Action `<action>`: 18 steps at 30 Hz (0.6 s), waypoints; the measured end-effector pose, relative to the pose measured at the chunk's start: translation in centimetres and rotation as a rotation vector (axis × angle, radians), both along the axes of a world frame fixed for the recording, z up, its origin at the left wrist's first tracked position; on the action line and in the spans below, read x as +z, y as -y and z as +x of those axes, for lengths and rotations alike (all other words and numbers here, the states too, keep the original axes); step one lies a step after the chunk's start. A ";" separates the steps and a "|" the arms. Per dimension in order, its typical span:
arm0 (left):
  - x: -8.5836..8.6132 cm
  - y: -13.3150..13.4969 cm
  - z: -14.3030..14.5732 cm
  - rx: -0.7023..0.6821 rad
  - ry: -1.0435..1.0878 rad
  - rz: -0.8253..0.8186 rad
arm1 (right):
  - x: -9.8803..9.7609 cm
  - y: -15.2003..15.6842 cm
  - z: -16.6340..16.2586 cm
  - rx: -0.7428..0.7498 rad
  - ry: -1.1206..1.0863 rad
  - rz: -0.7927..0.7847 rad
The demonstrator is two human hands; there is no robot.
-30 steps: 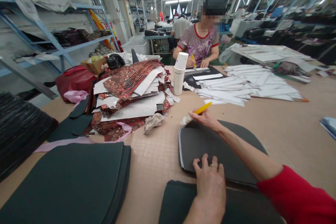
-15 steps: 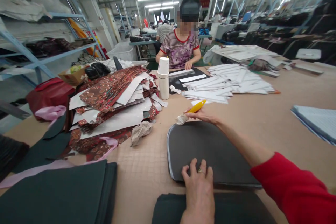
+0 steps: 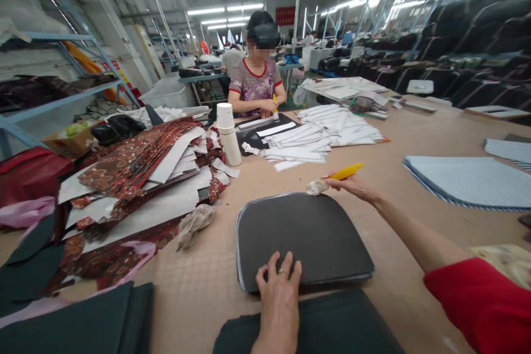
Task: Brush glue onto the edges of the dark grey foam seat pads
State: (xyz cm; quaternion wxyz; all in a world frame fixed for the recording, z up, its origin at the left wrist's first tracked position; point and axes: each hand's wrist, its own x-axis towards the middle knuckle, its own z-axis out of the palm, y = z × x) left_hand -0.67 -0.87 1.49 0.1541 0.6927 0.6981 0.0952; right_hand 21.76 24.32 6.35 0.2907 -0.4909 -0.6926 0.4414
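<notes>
A dark grey panel (image 3: pixel 307 227) with one rounded side lies flat on top of a stack with pale edges. My left hand (image 3: pixel 279 293) rests on its near edge, fingers spread and pressing down, a ring on one finger. In my right hand (image 3: pixel 352 185) is a brush (image 3: pixel 347 171) with a yellow handle. Its whitish, clotted bristles touch the panel's far edge, right of the middle. Folded dark green fabric (image 3: pixel 336 323) lies just in front of the panel, partly under my left forearm.
Patterned red-brown and white pieces (image 3: pixel 136 160) are heaped at left, near a crumpled rag (image 3: pixel 194 225) and stacked paper cups (image 3: pixel 226 121). Across the table a person (image 3: pixel 257 74) works beside white strips (image 3: pixel 307 133). More green fabric (image 3: pixel 99 321) lies front left, striped panels (image 3: pixel 468 180) at right.
The brush in my right hand has moved rightward along the panel's far edge. My left hand stays on the near edge. The view has turned right; the person opposite now holds a yellow-handled tool.
</notes>
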 end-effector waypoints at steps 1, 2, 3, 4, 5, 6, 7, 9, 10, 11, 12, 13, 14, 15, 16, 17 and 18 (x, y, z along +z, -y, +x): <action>-0.4 0.0 0.0 0.014 -0.009 0.020 | 0.0 0.4 1.1 -0.037 0.004 0.007; -0.8 0.0 0.0 0.024 -0.020 0.037 | 0.1 0.9 2.2 -0.075 0.008 0.016; -1.2 0.1 0.0 0.028 -0.036 0.052 | 0.2 1.3 3.0 -0.111 0.012 0.026; -1.4 0.1 0.0 0.024 -0.054 0.063 | 0.4 1.8 3.7 -0.146 0.015 0.038; -1.5 0.1 -0.1 0.020 -0.075 0.070 | 0.6 2.2 4.2 -0.178 0.015 0.051; -1.6 0.1 -0.1 0.015 -0.097 0.077 | 0.8 2.6 4.4 -0.209 0.011 0.067; -1.6 0.1 -0.1 0.009 -0.115 0.086 | 0.8 2.9 4.4 -0.238 0.003 0.085; -1.6 0.1 -0.2 0.008 -0.135 0.102 | 0.6 3.4 3.8 -0.288 -0.025 0.119; -1.6 0.1 -0.2 0.013 -0.139 0.107 | 0.3 3.5 3.3 -0.308 -0.041 0.132; -1.6 0.0 -0.2 0.019 -0.139 0.111 | 0.0 3.7 2.8 -0.324 -0.054 0.144; -1.7 0.0 -0.3 0.025 -0.137 0.113 | -0.4 3.9 2.4 -0.339 -0.064 0.155; -1.7 -0.1 -0.3 0.034 -0.132 0.113 | -0.7 4.1 2.1 -0.358 -0.070 0.166; -1.8 -0.2 -0.2 0.039 -0.124 0.112 | -1.1 4.4 2.0 -0.382 -0.071 0.179; -1.8 -0.2 -0.2 0.043 -0.113 0.111 | -1.3 4.6 1.9 -0.412 -0.069 0.193; -1.8 -0.3 -0.2 0.049 -0.100 0.111 | -1.5 4.8 1.8 -0.443 -0.067 0.206; -1.7 -0.3 -0.1 0.056 -0.087 0.111 | -1.6 5.0 1.8 -0.472 -0.067 0.217; -1.6 -0.3 -0.1 0.066 -0.075 0.113 | -1.7 5.2 1.8 -0.493 -0.068 0.227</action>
